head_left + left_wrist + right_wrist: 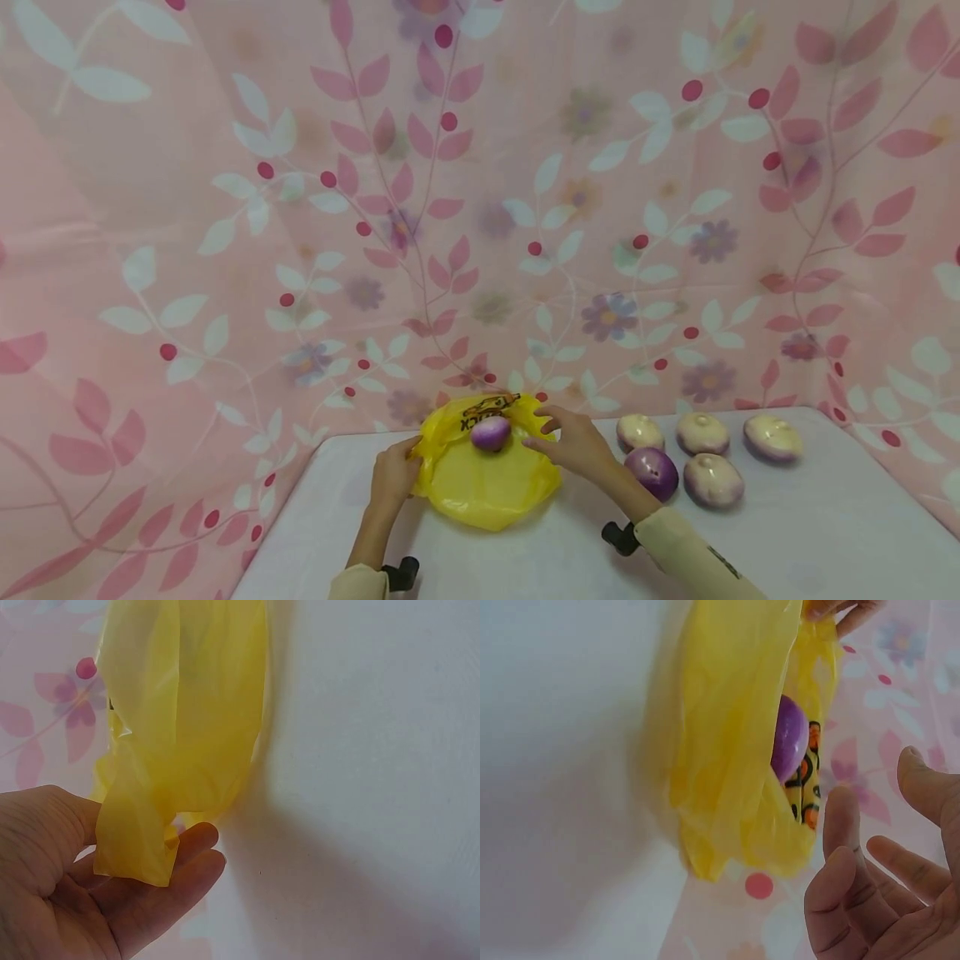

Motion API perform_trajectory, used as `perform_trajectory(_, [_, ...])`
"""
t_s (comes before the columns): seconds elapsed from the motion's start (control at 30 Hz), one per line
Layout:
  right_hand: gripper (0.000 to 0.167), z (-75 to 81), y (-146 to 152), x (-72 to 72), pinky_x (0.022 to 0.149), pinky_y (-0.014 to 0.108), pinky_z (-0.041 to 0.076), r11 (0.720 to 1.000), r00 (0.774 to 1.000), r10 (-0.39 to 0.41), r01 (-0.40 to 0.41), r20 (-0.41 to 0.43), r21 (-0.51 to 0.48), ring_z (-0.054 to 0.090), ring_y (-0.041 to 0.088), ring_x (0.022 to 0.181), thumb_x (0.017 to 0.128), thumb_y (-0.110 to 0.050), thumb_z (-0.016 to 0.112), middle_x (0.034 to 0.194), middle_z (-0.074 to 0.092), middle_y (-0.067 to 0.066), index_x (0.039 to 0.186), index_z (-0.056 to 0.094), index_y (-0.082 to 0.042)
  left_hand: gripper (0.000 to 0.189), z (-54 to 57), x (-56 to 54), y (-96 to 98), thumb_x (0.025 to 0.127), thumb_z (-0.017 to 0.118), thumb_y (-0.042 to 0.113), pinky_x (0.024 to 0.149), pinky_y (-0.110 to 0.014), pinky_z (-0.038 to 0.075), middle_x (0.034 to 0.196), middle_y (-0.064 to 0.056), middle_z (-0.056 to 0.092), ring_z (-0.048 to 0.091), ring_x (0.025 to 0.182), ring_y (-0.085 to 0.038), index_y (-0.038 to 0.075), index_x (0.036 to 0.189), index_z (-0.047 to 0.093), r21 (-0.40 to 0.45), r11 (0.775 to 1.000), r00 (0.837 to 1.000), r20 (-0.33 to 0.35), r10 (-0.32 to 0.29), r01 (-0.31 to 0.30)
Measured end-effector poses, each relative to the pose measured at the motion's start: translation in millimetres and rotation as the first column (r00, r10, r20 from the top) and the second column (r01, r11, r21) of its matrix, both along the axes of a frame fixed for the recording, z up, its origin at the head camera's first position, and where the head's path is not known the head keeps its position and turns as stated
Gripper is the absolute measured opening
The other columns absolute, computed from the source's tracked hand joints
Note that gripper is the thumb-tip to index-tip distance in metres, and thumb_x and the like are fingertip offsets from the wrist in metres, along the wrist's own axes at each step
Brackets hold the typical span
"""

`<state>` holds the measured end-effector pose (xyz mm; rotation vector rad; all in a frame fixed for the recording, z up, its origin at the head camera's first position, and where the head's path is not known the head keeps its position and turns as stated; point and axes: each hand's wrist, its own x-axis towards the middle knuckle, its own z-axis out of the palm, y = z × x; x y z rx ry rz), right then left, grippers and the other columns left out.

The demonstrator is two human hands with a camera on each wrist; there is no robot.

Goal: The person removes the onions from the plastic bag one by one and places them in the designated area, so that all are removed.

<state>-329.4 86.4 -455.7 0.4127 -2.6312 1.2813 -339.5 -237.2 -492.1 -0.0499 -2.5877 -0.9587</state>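
Observation:
A yellow plastic bag with dark print sits on the table with its mouth held wide. My left hand pinches its left edge, and in the left wrist view a bag flap lies between thumb and fingers. Within the bag's mouth shows a shiny, round purple vegetable; the right wrist view has it partly hidden by the bag's wall. My right hand is at the bag's right side, fingers spread and holding nothing. The right wrist view shows its fingers apart from the bag.
Right of the bag, several similar round vegetables lie on the white table. One is deep purple; others are cream with purple, such as the front one and the far-right one. A pink floral curtain hangs behind.

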Motion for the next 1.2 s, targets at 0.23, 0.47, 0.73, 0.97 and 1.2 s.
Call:
perform_trajectory(0.23, [0.066, -0.2, -25, -6.9, 0.068, 0.035, 0.057, 0.995, 0.999, 0.031, -0.032, 0.004, 0.092, 0.068, 0.023, 0.085, 0.08, -0.049, 0.078, 0.108, 0.07, 0.013, 0.131, 0.06, -0.01, 0.035, 1.6, 0.3, 2.1, 0.089, 0.066, 0.003, 0.036, -0.026, 0.049, 0.112, -0.026, 0.067, 0.054, 0.047, -0.015, 0.002, 0.124, 0.068, 0.012, 1.0, 0.999, 0.035, -0.001, 0.001])
perform_trajectory(0.47, [0.066, 3.5, -52, -11.6, 0.084, 0.047, 0.055, 0.989, 1.0, -0.004, 0.005, -0.006, 0.147, 0.065, 0.031, 0.102, 0.081, -0.048, 0.077, 0.116, 0.068, 0.013, 0.128, 0.062, -0.006, 0.036, 1.4, 0.9, 0.7, 0.089, 0.065, 0.003, 0.036, -0.026, 0.049, 0.113, -0.028, 0.066, 0.054, 0.047, -0.015, 0.002, 0.125, 0.067, 0.008, 1.0, 0.999, 0.043, -0.009, 0.009])
perform_trajectory(0.73, [0.059, 1.8, -75, -19.9, 0.079, 0.039, 0.056, 0.992, 0.996, -0.078, 0.073, 0.048, 0.1, 0.064, 0.024, 0.089, 0.08, -0.043, 0.08, 0.106, 0.068, 0.01, 0.119, 0.061, -0.003, 0.036, 2.5, 1.7, 1.4, 0.089, 0.066, 0.005, 0.036, -0.026, 0.05, 0.113, -0.027, 0.066, 0.055, 0.049, -0.016, 0.003, 0.125, 0.067, 0.018, 1.0, 0.999, 0.051, 0.001, -0.002])
perform_trajectory(0.97, [0.062, -4.5, -86, -26.0, 0.08, 0.04, 0.054, 0.989, 0.981, -0.141, 0.134, 0.13, 0.064, 0.06, 0.024, 0.089, 0.078, -0.045, 0.081, 0.101, 0.063, 0.007, 0.117, 0.059, -0.002, 0.035, 3.8, 2.6, 0.4, 0.089, 0.066, 0.005, 0.036, -0.026, 0.049, 0.112, -0.026, 0.067, 0.054, 0.047, -0.015, 0.003, 0.125, 0.068, 0.011, 1.0, 0.999, 0.046, 0.006, -0.007])
perform_trajectory(1.2, [0.069, -19.8, -95, -34.5, 0.081, 0.04, 0.053, 0.984, 0.974, -0.177, 0.172, 0.138, 0.051, 0.057, 0.023, 0.085, 0.078, -0.047, 0.081, 0.099, 0.06, 0.009, 0.12, 0.051, 0.0, 0.036, 3.8, 3.3, 0.2, 0.09, 0.064, 0.004, 0.036, -0.027, 0.049, 0.113, -0.028, 0.066, 0.053, 0.046, -0.016, 0.002, 0.125, 0.067, 0.014, 1.0, 0.999, 0.053, 0.003, -0.004])
